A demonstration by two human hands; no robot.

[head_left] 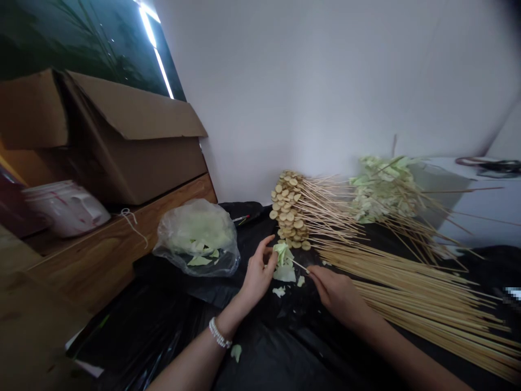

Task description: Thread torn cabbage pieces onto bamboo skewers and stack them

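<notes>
My left hand [257, 274] holds a small stack of pale green cabbage pieces [282, 259] between its fingers and thumb. My right hand [334, 295] pinches a thin bamboo skewer [300, 265], whose pointed end reaches toward the stack. A pearl-like bead bracelet [220, 333] circles my left wrist. Loose cabbage scraps [279, 291] lie on the black plastic sheet [260, 364] below my hands. Behind them, a heap of skewers threaded with round tan slices [288, 206] rests against the wall. A wide bundle of bare skewers [419, 298] lies to my right.
A heap of cabbage-laden skewers [385, 190] stands at the back right. On the left are a plastic bag of cabbage [197, 239], a cardboard box [134, 146], a white bucket [67, 209] and a wooden ledge [122, 239]. A white wall [285, 92] rises behind.
</notes>
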